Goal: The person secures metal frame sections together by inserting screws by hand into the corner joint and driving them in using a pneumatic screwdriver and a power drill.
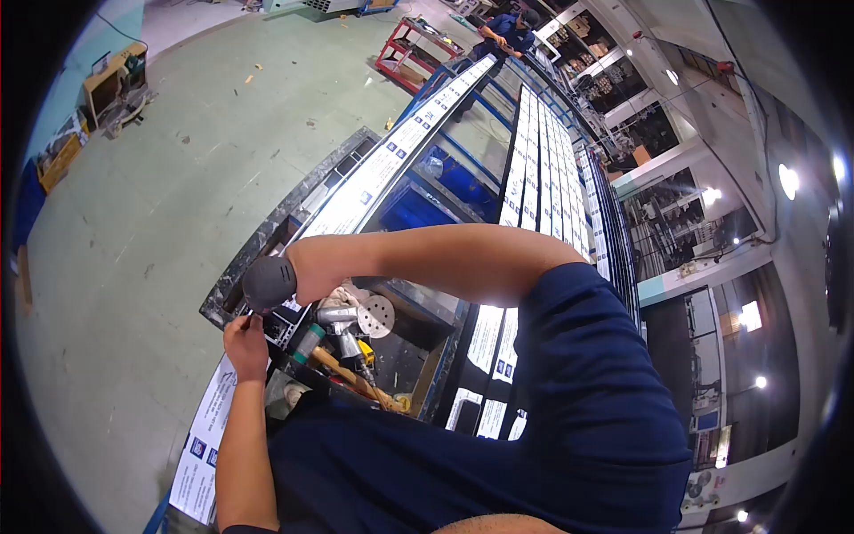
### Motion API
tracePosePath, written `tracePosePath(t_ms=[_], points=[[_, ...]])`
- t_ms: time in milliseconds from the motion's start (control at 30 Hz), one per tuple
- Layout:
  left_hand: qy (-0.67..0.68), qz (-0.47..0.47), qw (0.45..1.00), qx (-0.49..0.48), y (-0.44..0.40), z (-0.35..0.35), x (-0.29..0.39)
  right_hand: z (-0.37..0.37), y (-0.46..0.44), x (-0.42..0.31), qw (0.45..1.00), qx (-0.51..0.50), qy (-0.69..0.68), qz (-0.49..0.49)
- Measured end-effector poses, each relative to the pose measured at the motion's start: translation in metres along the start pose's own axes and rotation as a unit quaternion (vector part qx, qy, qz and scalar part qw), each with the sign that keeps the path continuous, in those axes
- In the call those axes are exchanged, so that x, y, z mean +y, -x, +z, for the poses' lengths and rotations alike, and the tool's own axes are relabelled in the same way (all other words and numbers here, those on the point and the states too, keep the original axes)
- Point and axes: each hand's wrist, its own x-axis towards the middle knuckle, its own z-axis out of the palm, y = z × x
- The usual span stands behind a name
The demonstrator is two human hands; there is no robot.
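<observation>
My right hand (pixel 310 270) is closed on a dark grey rounded tool (pixel 269 283), which hides most of its fingers. Just below the tool, my left hand (pixel 246 347) has its fingers pinched together at the end of a dark metal frame piece (pixel 283 322); what they hold is too small to make out. A long profile with white printed film (pixel 360 191) runs away from my hands towards the back. Another film-covered strip (pixel 203 436) lies beside my left forearm.
An open box (pixel 436 378) holds a metal air tool (pixel 338 316), a sanding disc (pixel 376 317) and a wooden-handled hammer (pixel 342 369). More film-covered profiles (pixel 543 169) lie at right. A red cart (pixel 414 53) and a co-worker (pixel 511 34) are at the far end.
</observation>
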Motion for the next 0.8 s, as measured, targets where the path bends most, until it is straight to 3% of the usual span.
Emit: tracePosePath(t_ms=[267, 400, 800], points=[[-0.005, -0.027, 1.000, -0.010, -0.004, 0.004, -0.009, 0.000, 0.001, 0.001, 0.998, -0.008, 0.015, -0.053], [0.006, -0.019, 1.000, -0.007, -0.007, 0.008, -0.016, 0.002, -0.007, 0.003, 0.997, -0.043, 0.046, -0.047], [0.028, 0.023, 0.999, 0.022, -0.009, 0.015, -0.030, 0.000, 0.011, -0.005, 0.999, -0.026, -0.027, -0.026]])
